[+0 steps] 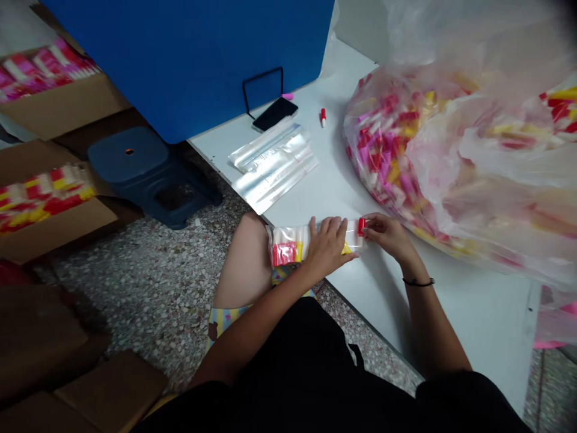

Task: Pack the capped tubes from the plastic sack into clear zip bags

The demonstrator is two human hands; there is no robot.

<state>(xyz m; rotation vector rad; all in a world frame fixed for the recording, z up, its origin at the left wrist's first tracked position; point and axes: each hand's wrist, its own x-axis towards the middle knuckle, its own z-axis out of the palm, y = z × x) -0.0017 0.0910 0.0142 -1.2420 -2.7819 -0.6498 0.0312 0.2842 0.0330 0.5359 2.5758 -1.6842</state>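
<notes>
A clear plastic bag lies across the table's near edge, its left end by my thigh. Inside it are small white tubes with red and yellow ends in a row. My left hand spans the bag from above, fingers on its far side and thumb towards the near side, gripping it. At the bag's right end my right hand pinches a small red-capped tube between thumb and fingers. My left hand hides the middle of the bag.
Flat clear bags lie beyond my hands, near a phone and a loose red-and-white tube. A large bag of colourful pieces fills the right. Boxes and a blue stool stand left; a blue panel rises behind.
</notes>
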